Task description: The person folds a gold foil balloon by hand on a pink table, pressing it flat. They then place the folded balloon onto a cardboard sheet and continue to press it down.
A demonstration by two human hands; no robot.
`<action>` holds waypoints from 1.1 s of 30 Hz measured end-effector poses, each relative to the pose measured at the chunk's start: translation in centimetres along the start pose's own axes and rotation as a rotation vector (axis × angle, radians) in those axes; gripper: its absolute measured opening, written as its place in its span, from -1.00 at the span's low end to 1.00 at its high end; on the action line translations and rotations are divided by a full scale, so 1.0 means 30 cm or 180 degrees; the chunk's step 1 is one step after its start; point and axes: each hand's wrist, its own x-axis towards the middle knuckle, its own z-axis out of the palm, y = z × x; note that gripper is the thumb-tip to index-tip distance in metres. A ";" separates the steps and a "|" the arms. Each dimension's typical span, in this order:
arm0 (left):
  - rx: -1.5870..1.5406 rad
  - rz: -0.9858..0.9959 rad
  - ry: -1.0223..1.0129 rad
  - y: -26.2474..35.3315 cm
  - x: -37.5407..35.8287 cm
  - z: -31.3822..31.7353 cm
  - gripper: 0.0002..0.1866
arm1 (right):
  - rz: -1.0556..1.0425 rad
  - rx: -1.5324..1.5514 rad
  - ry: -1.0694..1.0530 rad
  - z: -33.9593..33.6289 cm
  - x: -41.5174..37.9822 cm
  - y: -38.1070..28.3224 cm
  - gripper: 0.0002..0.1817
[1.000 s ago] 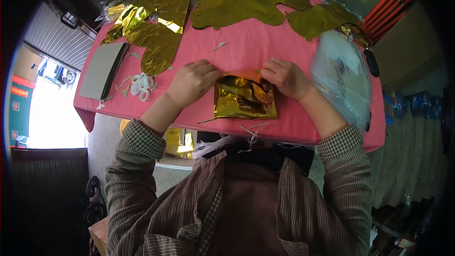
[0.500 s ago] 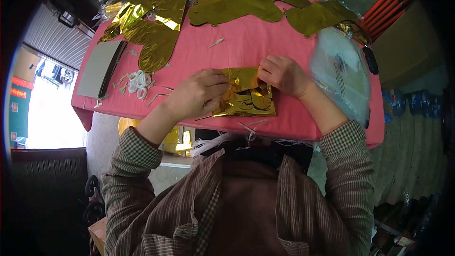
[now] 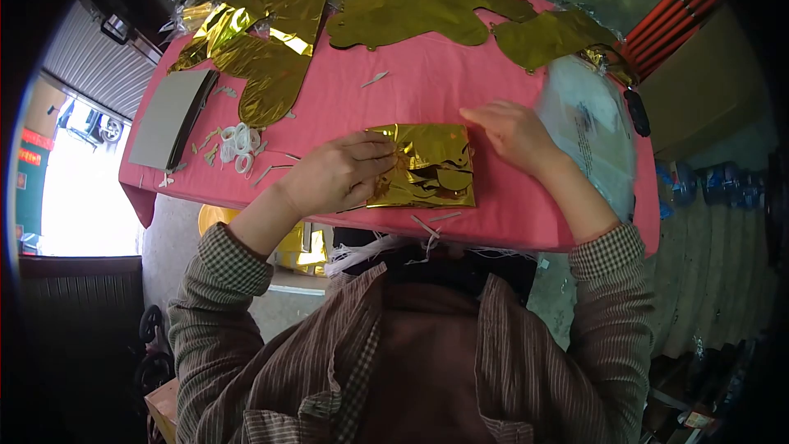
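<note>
A flat gold foil balloon (image 3: 440,156), folded into a rough rectangle, lies near the front edge of the pink-covered table. My left hand (image 3: 339,174) grips its left side, fingers curled over the foil. Just off the upper right corner is my right hand (image 3: 511,136), holding nothing, its fingers stretched out toward the left. Left of my left hand sit several small white ribbon rolls (image 3: 239,145) and a few thin straws (image 3: 275,168). Short pale strips (image 3: 427,224) lie below the folded foil.
Unfolded gold foil balloons (image 3: 411,12) spread along the far side of the pink tablecloth (image 3: 403,82). A grey board-like stack (image 3: 171,119) stands at the left. Clear plastic bags (image 3: 588,127) and a black object (image 3: 636,111) lie on the right.
My right hand has let go of the foil's upper right and moved right, fingers extended. The foil's top edge now lies flatter. My left hand stays on the left side.
</note>
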 end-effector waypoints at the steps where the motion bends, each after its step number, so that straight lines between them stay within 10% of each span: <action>1: 0.0015 -0.0026 0.0009 0.003 0.000 0.002 -0.65 | 0.0512 0.0398 0.0143 -0.004 0.009 -0.003 -0.66; 5: 0.0119 -0.0029 -0.0080 0.015 -0.003 0.002 -0.63 | 0.1718 0.1645 0.0495 -0.024 0.114 -0.108 -0.65; 11: 0.0169 -0.0179 -0.0065 0.015 -0.012 0.011 -0.62 | 0.1369 0.0866 -0.0747 0.073 0.125 -0.258 -0.47; 33: -0.0397 -0.0453 0.0030 0.057 -0.067 -0.020 -0.67 | 0.1081 0.0148 -0.0543 0.108 0.059 -0.293 -0.32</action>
